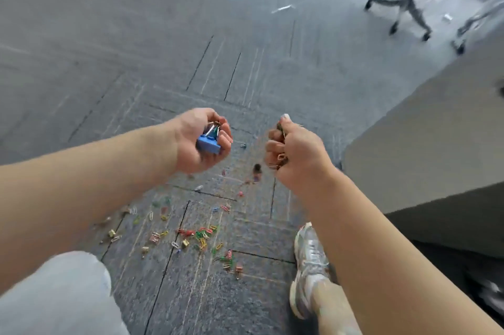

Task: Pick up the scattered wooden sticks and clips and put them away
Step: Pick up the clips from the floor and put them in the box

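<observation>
Your left hand [203,141] was palm up above the carpet [136,62], its fingers curled round a blue binder clip [208,145] and a few smaller clips with wire handles. Your right hand [294,152] was just to the right of it, apart from it, closed in a fist on a bunch of small clips [279,157] that showed between the fingers.

Most of the coloured paper clips [201,236] lay strewn on the carpet near you, below and between your forearms, with small gold binder clips [111,233] at the left of the spread. A dark clip [257,168] lay farther out, under the gap between your hands.

Your grey trouser knee [62,293] was at the near left and your sneaker [311,261] at the near right, beside the clips. A grey panel [422,143] stood close on the right. An office chair base [406,10] stood at the far right, blurred, with a white scrap [282,8] left of it.
</observation>
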Demonstrator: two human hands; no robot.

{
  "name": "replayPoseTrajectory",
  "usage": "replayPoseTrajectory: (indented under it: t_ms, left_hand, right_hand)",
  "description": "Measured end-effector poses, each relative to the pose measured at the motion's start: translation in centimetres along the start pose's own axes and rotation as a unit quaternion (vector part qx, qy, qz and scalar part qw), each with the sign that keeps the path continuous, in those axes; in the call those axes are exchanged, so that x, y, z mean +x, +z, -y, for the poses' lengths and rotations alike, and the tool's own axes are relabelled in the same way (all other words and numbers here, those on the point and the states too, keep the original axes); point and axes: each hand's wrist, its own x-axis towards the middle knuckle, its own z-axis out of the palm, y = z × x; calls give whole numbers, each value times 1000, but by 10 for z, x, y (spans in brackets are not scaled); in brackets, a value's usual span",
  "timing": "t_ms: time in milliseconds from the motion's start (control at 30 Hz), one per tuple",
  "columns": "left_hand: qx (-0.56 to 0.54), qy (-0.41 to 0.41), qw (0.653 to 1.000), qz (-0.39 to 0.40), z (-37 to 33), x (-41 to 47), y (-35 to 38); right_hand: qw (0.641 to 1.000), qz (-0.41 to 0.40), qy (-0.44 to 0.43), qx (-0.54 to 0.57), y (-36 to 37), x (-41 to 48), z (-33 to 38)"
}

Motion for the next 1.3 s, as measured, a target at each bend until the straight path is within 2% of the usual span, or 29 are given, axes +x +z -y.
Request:
replayPoseTrajectory:
  t_ms: [133, 233, 367, 500, 700, 833, 900, 1000, 1100, 1300]
  left_hand:
    - [6, 57, 995, 83, 24, -86, 100]
    - [15, 57, 985, 165, 70, -137, 169]
    - [90, 10, 965, 247, 155, -196, 265]
    - [158, -17, 931, 328, 253, -239, 362]
    - [255, -111, 860, 428, 430, -302, 460]
    - [308, -151, 808, 479, 557, -339, 496]
    - [328, -131, 795, 494, 614, -352, 506]
    - [326, -76, 801, 496, 685, -364, 513]
    - [313, -21, 821, 477, 732, -367, 521]
    - [306, 75, 831, 458, 770, -345, 552]
  right_hand:
    - [995, 9, -54, 83, -24, -122, 83]
    - [985, -4, -92, 146, -64, -218, 130]
    - [964, -71, -168, 195, -134, -344, 177]
    - [930, -171, -247, 214, -219, -454, 199]
    - [847, -286, -353, 276, -357, -613, 173]
    - [747, -381, -434, 331, -439, -715, 126]
    - [699, -422, -458, 351, -474, -754, 99]
    - [654, -471, -460, 373, -517, -791, 63]
    - [623, -470, -477, 404, -552, -800, 47]
    - [585, -517, -491, 386, -598, -778, 56]
